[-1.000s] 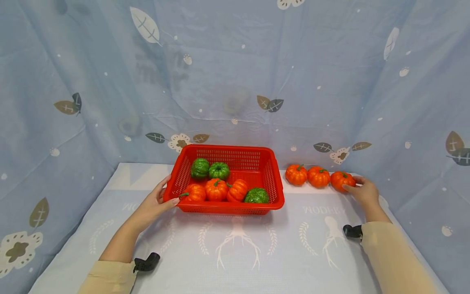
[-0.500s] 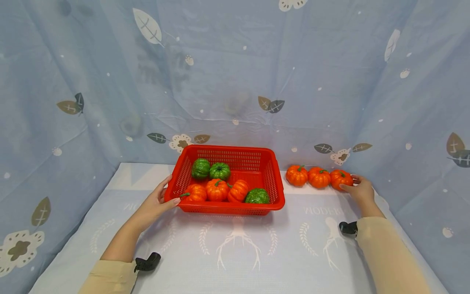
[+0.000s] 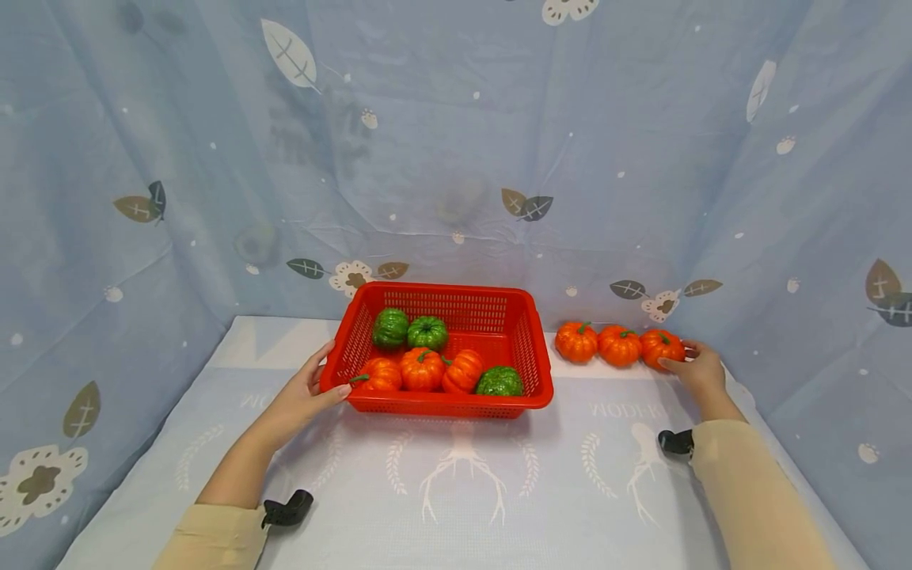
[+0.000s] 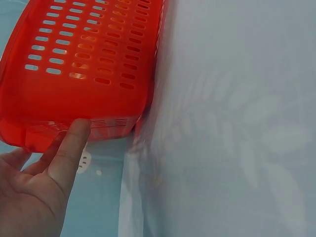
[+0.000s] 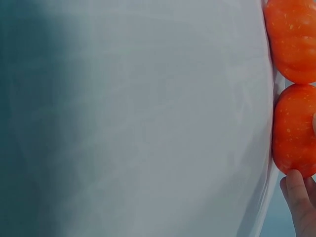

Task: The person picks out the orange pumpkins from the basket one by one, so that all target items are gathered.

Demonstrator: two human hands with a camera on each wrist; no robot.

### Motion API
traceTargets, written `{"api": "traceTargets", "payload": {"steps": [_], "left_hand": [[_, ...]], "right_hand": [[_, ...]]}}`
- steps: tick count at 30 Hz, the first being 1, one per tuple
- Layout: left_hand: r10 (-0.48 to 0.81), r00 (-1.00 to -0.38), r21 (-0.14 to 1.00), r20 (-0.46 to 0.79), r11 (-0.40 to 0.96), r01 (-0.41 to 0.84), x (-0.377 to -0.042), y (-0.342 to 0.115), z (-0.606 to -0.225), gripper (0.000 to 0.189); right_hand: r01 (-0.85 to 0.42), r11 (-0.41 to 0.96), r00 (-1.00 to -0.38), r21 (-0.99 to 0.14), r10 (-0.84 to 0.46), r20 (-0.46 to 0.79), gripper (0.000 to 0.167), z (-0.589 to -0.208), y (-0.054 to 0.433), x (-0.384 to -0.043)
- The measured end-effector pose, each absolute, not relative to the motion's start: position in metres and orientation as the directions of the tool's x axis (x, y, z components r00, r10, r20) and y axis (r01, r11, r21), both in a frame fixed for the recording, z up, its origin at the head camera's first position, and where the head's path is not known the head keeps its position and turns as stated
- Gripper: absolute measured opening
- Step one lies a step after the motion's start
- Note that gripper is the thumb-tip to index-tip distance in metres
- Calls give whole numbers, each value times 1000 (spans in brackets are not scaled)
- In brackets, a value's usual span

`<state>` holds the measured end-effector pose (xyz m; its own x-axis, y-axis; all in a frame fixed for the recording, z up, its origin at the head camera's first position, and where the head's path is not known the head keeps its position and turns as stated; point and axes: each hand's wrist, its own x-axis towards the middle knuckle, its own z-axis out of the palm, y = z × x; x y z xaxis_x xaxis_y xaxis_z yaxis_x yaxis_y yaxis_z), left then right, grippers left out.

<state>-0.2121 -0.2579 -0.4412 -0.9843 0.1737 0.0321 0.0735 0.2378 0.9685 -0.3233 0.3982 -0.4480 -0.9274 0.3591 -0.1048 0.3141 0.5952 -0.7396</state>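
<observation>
A red plastic basket (image 3: 442, 402) stands at the middle back of the table. My left hand (image 3: 294, 402) holds its front left corner, thumb at the front and fingers along the left side; the left wrist view shows the thumb against the red wall (image 4: 74, 98). Inside lie three orange pumpkins (image 3: 421, 369), two green pumpkins (image 3: 390, 328) behind them and another green pumpkin (image 3: 500, 381) at the front right. To the right, three orange pumpkins stand in a row. My right hand (image 3: 701, 375) grips the rightmost pumpkin (image 3: 661, 349), which touches its neighbour (image 5: 295, 44) in the right wrist view.
The table has a pale printed cloth (image 3: 499, 491). A blue patterned curtain (image 3: 456, 142) rises behind it and at both sides, close behind the basket and the pumpkin row. The row's leftmost pumpkin (image 3: 576, 342) sits a little right of the basket.
My right hand has moved slightly left with the rightmost pumpkin, bringing it against the middle one, and has stayed there over the last half second. The left hand and basket keep their places.
</observation>
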Motion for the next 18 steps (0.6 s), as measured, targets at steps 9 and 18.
{"api": "traceTargets", "payload": {"steps": [9,18], "left_hand": [[176,-984,967,29,243,72,-213,-256,-440,93],[168,-986,965,18,255,61,-212,-259,-441,93]], "right_hand": [[260,621,-946,-739,318,-66,71,-442,402,-315],[164,687,-964,-708,265,33,62,-421,383,-290]]}}
